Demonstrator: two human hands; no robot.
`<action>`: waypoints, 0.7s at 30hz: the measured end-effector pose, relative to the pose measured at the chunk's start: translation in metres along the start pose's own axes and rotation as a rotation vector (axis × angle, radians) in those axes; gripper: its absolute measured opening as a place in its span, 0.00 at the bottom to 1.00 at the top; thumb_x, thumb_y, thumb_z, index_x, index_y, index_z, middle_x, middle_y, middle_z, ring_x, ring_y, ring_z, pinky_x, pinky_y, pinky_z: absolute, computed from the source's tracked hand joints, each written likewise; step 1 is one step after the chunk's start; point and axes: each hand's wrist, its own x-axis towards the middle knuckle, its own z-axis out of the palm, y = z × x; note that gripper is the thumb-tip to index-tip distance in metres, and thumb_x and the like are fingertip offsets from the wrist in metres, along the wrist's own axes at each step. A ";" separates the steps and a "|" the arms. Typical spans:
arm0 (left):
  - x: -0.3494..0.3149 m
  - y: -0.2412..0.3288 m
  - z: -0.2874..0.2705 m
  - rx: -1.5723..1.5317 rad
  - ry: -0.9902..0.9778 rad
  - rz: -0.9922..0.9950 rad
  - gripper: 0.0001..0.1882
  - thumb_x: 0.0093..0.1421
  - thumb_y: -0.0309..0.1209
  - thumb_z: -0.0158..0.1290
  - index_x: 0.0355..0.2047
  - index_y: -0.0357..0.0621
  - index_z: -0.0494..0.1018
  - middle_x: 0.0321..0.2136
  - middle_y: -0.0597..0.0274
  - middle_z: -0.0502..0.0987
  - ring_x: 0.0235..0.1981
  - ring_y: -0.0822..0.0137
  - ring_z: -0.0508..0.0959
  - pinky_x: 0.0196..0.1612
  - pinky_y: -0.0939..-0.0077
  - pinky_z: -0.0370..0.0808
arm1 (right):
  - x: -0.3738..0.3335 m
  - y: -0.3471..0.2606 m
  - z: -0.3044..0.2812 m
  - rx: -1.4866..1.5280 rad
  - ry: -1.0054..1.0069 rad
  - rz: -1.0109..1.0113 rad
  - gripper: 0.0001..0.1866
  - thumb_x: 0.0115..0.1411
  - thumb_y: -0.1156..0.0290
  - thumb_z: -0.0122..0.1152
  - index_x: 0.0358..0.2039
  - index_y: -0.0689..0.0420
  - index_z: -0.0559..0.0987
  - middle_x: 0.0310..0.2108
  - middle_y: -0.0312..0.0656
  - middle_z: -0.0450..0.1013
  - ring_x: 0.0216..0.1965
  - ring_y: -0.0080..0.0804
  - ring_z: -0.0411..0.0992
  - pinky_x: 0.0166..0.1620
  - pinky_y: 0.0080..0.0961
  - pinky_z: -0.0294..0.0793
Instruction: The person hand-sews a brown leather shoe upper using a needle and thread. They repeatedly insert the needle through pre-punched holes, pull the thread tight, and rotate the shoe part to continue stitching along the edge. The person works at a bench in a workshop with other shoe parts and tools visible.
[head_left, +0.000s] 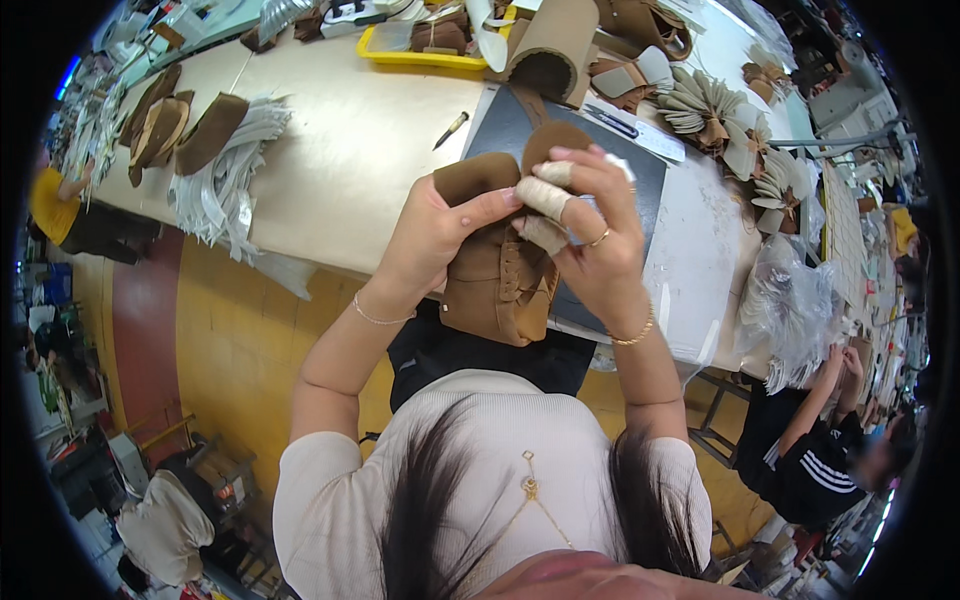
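Note:
A brown boot upper (pixel 482 300) with lacing along one side is held up in front of my body, over the table's near edge. My left hand (pixel 430 228) grips its left side, the thumb laid across the top edge and the fingers mostly hidden behind. Curled at the upper's right side is my right hand (pixel 595 225), with beige tape wrapped around several fingers. Its fingertips close on the edge close to my left thumb; whether a small thing is pinched there is hidden. A rounded brown flap (pixel 557 136) shows just beyond the right fingers.
Beneath lies a dark board (pixel 590 290), with thread snips (pixel 610 121) at its far edge and a small pointed tool (pixel 452 130) to the left. Leather pieces (pixel 210 133), a yellow tray (pixel 425 58) and a brown roll (pixel 553 50) stand farther off. Another person (pixel 805 450) works at right.

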 end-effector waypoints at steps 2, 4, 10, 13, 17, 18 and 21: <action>0.004 -0.006 -0.002 0.075 0.010 0.051 0.08 0.58 0.26 0.58 0.37 0.35 0.76 0.31 0.65 0.78 0.33 0.77 0.76 0.38 0.81 0.75 | -0.002 0.002 0.008 -0.039 0.070 -0.089 0.15 0.44 0.74 0.70 0.35 0.53 0.80 0.36 0.36 0.73 0.45 0.38 0.73 0.54 0.43 0.67; 0.007 -0.009 -0.005 0.149 0.035 0.114 0.09 0.58 0.27 0.58 0.37 0.35 0.76 0.32 0.65 0.78 0.32 0.77 0.75 0.38 0.81 0.74 | -0.002 0.005 0.010 0.007 0.117 -0.076 0.13 0.46 0.76 0.68 0.34 0.54 0.79 0.35 0.36 0.74 0.43 0.37 0.73 0.54 0.43 0.67; 0.009 -0.006 -0.013 0.362 -0.072 0.044 0.11 0.55 0.27 0.61 0.38 0.37 0.75 0.32 0.67 0.79 0.33 0.78 0.75 0.39 0.80 0.73 | -0.010 0.006 0.013 0.378 0.021 0.274 0.07 0.58 0.78 0.59 0.37 0.60 0.72 0.32 0.45 0.77 0.35 0.37 0.78 0.41 0.27 0.76; 0.010 -0.012 -0.010 0.500 -0.060 0.047 0.14 0.48 0.27 0.66 0.35 0.37 0.76 0.27 0.69 0.77 0.29 0.81 0.73 0.33 0.82 0.71 | -0.012 0.001 0.021 0.287 0.044 0.216 0.08 0.59 0.80 0.57 0.39 0.62 0.70 0.31 0.47 0.77 0.33 0.36 0.79 0.36 0.22 0.76; 0.015 -0.019 -0.011 0.521 0.043 0.085 0.10 0.48 0.25 0.65 0.29 0.34 0.76 0.23 0.70 0.76 0.25 0.83 0.70 0.26 0.85 0.70 | -0.008 -0.003 0.022 0.299 0.047 0.241 0.10 0.55 0.78 0.63 0.37 0.60 0.74 0.32 0.46 0.77 0.34 0.35 0.78 0.36 0.25 0.76; 0.016 -0.019 -0.013 0.507 0.045 0.052 0.11 0.49 0.23 0.64 0.32 0.35 0.75 0.26 0.69 0.76 0.28 0.82 0.72 0.30 0.84 0.71 | -0.008 -0.002 0.021 0.311 0.041 0.221 0.10 0.54 0.77 0.64 0.37 0.59 0.75 0.32 0.46 0.77 0.35 0.35 0.78 0.36 0.25 0.76; 0.015 -0.013 -0.012 0.484 0.039 0.014 0.13 0.50 0.19 0.61 0.37 0.36 0.73 0.32 0.68 0.77 0.35 0.79 0.74 0.38 0.81 0.74 | -0.011 0.004 0.024 0.123 0.081 0.080 0.09 0.52 0.75 0.67 0.34 0.59 0.77 0.33 0.46 0.77 0.37 0.34 0.77 0.38 0.25 0.76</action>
